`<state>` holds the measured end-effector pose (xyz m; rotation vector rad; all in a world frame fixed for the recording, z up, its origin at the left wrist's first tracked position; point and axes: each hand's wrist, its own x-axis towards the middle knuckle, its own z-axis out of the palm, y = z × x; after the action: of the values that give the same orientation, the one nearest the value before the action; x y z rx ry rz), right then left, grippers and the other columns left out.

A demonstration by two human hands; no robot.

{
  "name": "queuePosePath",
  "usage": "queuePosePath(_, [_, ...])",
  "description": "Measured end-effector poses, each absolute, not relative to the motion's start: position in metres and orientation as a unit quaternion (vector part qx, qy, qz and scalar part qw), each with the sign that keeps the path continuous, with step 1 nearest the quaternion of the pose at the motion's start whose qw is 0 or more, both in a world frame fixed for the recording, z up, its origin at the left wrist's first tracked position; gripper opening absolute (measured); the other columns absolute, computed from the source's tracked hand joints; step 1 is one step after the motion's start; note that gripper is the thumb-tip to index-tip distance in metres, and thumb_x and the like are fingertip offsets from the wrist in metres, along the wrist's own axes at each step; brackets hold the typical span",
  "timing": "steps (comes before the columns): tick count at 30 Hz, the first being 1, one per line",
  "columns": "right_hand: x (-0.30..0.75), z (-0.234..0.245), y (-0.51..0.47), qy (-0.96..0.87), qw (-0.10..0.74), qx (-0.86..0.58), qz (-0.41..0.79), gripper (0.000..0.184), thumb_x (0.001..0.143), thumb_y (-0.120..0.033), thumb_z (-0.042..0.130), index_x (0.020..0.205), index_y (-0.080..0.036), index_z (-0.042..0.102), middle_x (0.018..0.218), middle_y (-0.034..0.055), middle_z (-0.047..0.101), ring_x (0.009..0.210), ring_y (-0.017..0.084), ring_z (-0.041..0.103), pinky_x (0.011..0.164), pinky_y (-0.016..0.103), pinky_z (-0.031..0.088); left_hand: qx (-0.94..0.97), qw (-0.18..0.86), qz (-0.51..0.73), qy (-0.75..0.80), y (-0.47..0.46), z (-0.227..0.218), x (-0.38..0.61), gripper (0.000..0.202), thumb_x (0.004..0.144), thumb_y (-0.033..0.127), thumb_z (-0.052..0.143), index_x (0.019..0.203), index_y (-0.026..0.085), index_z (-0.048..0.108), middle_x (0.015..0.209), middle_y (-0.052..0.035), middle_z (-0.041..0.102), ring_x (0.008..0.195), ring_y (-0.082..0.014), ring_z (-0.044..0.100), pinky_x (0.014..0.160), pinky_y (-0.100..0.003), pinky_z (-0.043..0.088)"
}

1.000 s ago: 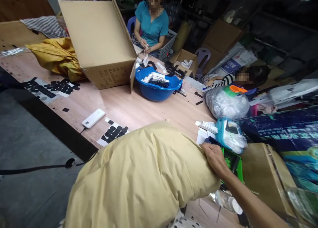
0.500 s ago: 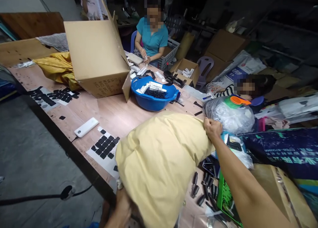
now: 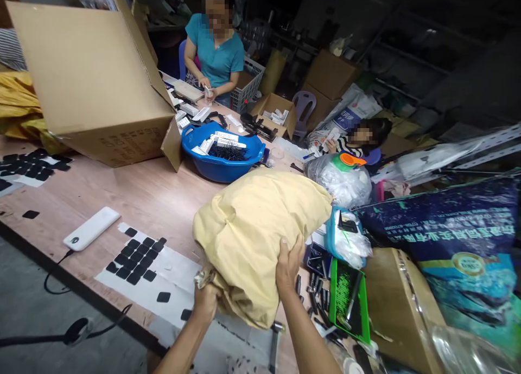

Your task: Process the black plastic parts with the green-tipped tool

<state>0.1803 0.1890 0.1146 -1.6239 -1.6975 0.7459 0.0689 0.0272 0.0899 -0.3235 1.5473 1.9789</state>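
A full, pale-yellow cloth sack (image 3: pixel 256 222) lies over the table in front of me. My left hand (image 3: pixel 205 300) is closed around its gathered neck at the lower left. Against the sack's lower right side, my right hand (image 3: pixel 290 262) cups the cloth with thumb and fingers, its palm hidden. Left of the sack, black rounded-square pads (image 3: pixel 136 257) sit in rows on a white sheet (image 3: pixel 171 273). A blue basin (image 3: pixel 217 165) behind it holds white boxes and thin black pieces.
A large open carton (image 3: pixel 93 75) stands at the back left, near a white power bank (image 3: pixel 91 228) with a cable. On the right are a green basket (image 3: pixel 350 303), loose black parts, a plastic bag (image 3: pixel 344 184) and a brown box (image 3: pixel 396 303). Two people sit across the table.
My right hand has left the sack's far right corner and now holds its near right side. The sack has dropped lower and flatter. My view has shifted rightward.
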Motion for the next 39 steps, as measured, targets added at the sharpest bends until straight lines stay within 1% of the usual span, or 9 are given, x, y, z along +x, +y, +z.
queuePosePath(2, [0.167, 0.103, 0.19, -0.63, 0.367, -0.636, 0.254, 0.087, 0.091, -0.066, 0.033, 0.157, -0.01, 0.028, 0.162, 0.0238, 0.028, 0.152, 0.036, 0.021, 0.121, 0.058, 0.019, -0.042, 0.31, 0.733, 0.604, 0.008, 0.086, 0.062, 0.015, 0.043, 0.019, 0.067, 0.054, 0.02, 0.057, 0.062, 0.0012, 0.057, 0.073, -0.0195, 0.057, 0.069, -0.031, 0.049])
queuePosePath(5, [0.156, 0.094, 0.2, -0.62, 0.396, -0.641, 0.218, 0.083, 0.093, -0.064, 0.034, 0.159, -0.015, 0.025, 0.164, 0.0219, 0.025, 0.153, 0.037, 0.018, 0.121, 0.063, 0.014, 0.007, 0.281, 0.724, 0.63, -0.007, 0.089, 0.053, 0.019, 0.049, 0.024, 0.07, 0.046, 0.021, 0.051, 0.058, 0.0005, 0.054, 0.069, -0.0179, 0.053, 0.067, -0.03, 0.046])
queuePosePath(10, [0.16, 0.094, 0.232, -0.624, 0.42, -0.615, 0.237, 0.078, 0.092, -0.064, 0.038, 0.154, -0.017, 0.039, 0.158, 0.02, 0.037, 0.149, 0.034, 0.03, 0.119, 0.054, 0.028, 0.059, 0.318, 0.698, 0.639, 0.012, 0.106, 0.062, 0.025, 0.046, 0.022, 0.072, 0.048, 0.021, 0.048, 0.06, 0.0028, 0.05, 0.062, -0.0148, 0.047, 0.057, -0.027, 0.038])
queuePosePath(15, [0.181, 0.108, 0.295, -0.615, 0.429, -0.572, 0.332, 0.075, 0.093, -0.061, 0.029, 0.146, -0.011, 0.05, 0.151, 0.0182, 0.05, 0.142, 0.028, 0.041, 0.12, 0.048, 0.029, 0.203, 0.339, 0.677, 0.621, 0.05, 0.123, 0.068, 0.014, 0.053, 0.017, 0.057, 0.048, 0.023, 0.046, 0.059, 0.0004, 0.05, 0.066, -0.0173, 0.049, 0.063, -0.029, 0.041])
queuePosePath(19, [0.195, 0.094, 0.296, -0.623, 0.362, -0.605, 0.339, 0.072, 0.093, -0.061, 0.032, 0.148, -0.016, 0.047, 0.155, 0.016, 0.047, 0.146, 0.029, 0.036, 0.122, 0.052, 0.025, 0.354, 0.299, 0.645, 0.608, 0.052, 0.131, 0.03, 0.012, 0.053, 0.012, 0.049, 0.05, 0.024, 0.047, 0.059, -0.0014, 0.051, 0.073, -0.0206, 0.053, 0.07, -0.032, 0.043])
queuePosePath(23, [0.184, 0.059, 0.248, -0.551, 0.338, -0.688, 0.329, 0.081, 0.092, -0.068, 0.029, 0.155, -0.016, 0.034, 0.156, 0.0216, 0.043, 0.147, 0.036, 0.035, 0.118, 0.06, 0.027, 0.436, 0.239, 0.571, 0.654, 0.024, 0.113, -0.006, 0.014, 0.057, 0.01, 0.049, 0.057, 0.023, 0.052, 0.067, -0.0034, 0.059, 0.084, -0.0233, 0.055, 0.079, -0.036, 0.045])
queuePosePath(30, [0.171, 0.05, 0.233, -0.53, 0.407, -0.688, 0.282, 0.076, 0.095, -0.055, 0.02, 0.156, -0.009, 0.023, 0.162, 0.0217, 0.031, 0.152, 0.031, 0.027, 0.121, 0.051, 0.029, 0.47, 0.184, 0.471, 0.723, 0.013, 0.071, 0.021, 0.018, 0.06, 0.006, 0.056, 0.061, 0.023, 0.053, 0.069, -0.0027, 0.058, 0.088, -0.0255, 0.051, 0.08, -0.037, 0.04])
queuePosePath(34, [0.179, 0.059, 0.264, -0.536, 0.395, -0.685, 0.296, 0.074, 0.097, -0.053, 0.019, 0.154, -0.006, 0.028, 0.158, 0.0219, 0.037, 0.147, 0.03, 0.035, 0.121, 0.045, 0.031, 0.479, 0.199, 0.477, 0.709, 0.04, 0.07, 0.036, 0.019, 0.064, 0.004, 0.056, 0.062, 0.023, 0.056, 0.068, -0.0025, 0.055, 0.085, -0.0247, 0.05, 0.079, -0.036, 0.039])
queuePosePath(39, [0.184, 0.054, 0.274, -0.566, 0.416, -0.63, 0.331, 0.077, 0.094, -0.058, 0.021, 0.158, -0.015, 0.024, 0.163, 0.0155, 0.031, 0.148, 0.025, 0.034, 0.12, 0.044, 0.035, 0.523, 0.246, 0.449, 0.682, 0.043, 0.062, 0.022, 0.022, 0.061, 0.001, 0.059, 0.065, 0.023, 0.061, 0.073, -0.0019, 0.061, 0.089, -0.0246, 0.053, 0.085, -0.037, 0.04])
